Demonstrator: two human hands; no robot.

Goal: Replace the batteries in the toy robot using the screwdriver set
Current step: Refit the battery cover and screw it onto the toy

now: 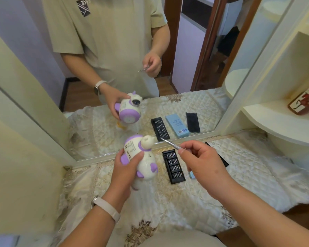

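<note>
Currently the left hand [128, 168] grips the toy robot [143, 158] above the worktop [168, 204], printed label side up. Right hand [202, 162] pinches the screwdriver [169, 144] just right of it. The shaft runs up-left toward the robot, tip close but not touching.

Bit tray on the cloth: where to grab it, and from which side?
Probably pinch the bit tray across its narrow width, on the two long side walls near the middle, coming straight down from above. It lies flat on the quilted cloth with its open top full of bits, so keep it level.
</note>
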